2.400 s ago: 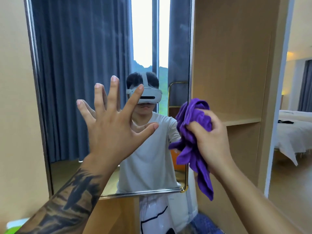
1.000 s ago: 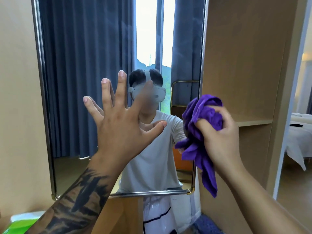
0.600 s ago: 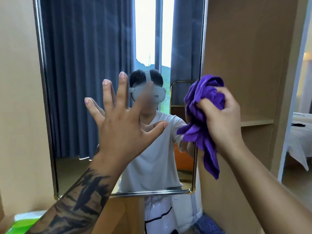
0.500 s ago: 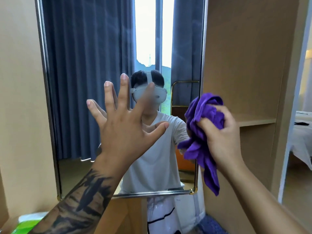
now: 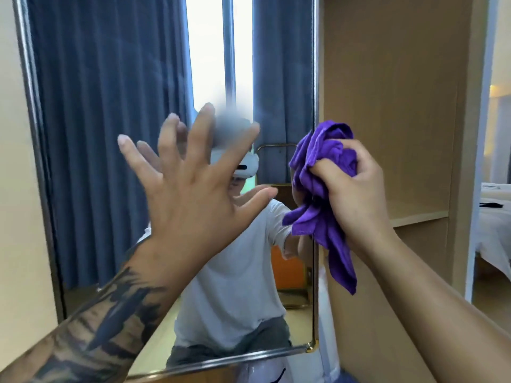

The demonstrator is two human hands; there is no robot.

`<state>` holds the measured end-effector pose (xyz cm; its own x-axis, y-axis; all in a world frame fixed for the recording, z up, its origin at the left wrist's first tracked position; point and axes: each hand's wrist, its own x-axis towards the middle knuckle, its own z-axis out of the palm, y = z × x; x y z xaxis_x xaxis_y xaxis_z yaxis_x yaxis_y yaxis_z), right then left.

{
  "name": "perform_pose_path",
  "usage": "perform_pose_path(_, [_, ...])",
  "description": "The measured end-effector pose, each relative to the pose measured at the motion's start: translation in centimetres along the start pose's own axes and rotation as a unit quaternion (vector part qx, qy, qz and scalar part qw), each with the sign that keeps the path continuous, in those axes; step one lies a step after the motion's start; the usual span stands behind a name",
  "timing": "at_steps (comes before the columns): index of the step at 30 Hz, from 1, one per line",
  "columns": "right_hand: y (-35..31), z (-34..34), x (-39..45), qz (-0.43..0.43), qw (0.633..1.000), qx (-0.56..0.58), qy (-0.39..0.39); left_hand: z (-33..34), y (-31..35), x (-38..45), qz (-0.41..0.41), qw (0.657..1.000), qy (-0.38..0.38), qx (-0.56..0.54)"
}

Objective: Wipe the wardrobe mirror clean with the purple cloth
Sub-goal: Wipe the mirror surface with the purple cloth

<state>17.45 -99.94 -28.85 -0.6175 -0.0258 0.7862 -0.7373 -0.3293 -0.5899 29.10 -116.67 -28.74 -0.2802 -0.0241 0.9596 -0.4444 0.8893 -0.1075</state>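
The wardrobe mirror (image 5: 105, 134) fills the left and middle of the view, framed in metal. My left hand (image 5: 193, 189) is spread flat with straight fingers against the glass near its centre. My right hand (image 5: 356, 197) grips a bunched purple cloth (image 5: 320, 189) and holds it against the mirror's right edge, at about mid height. A loose tail of the cloth hangs down below my wrist. The glass reflects blue curtains, a bright window and a person in a grey shirt.
Right of the mirror stands the open wooden wardrobe compartment (image 5: 392, 106) with a shelf (image 5: 417, 217). A doorway at the far right shows a bed with white sheets (image 5: 495, 217). A beige wall (image 5: 16, 217) borders the mirror on the left.
My right hand rubbed the cloth up and down along the mirror's right edge. My left hand stayed spread on the glass. The view tilted lower and closer.
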Motion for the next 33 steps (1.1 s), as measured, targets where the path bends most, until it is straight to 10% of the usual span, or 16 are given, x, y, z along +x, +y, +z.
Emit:
perform_pose_path(20, [-3.4,1.2,6.6,0.106,0.993,0.045,-0.024,-1.0,-0.3,7.8,-0.007,0.998,-0.051,-0.027])
perform_pose_path(26, [-5.0,1.3,5.4,0.238,0.969,0.07,-0.009,-4.3,-1.4,12.3,-0.002,0.997,0.004,-0.072])
perform_pose_path(33, [-6.5,0.9,5.3,0.425,0.902,0.077,-0.004,-6.5,-0.8,17.6,-0.059,0.988,-0.136,-0.051])
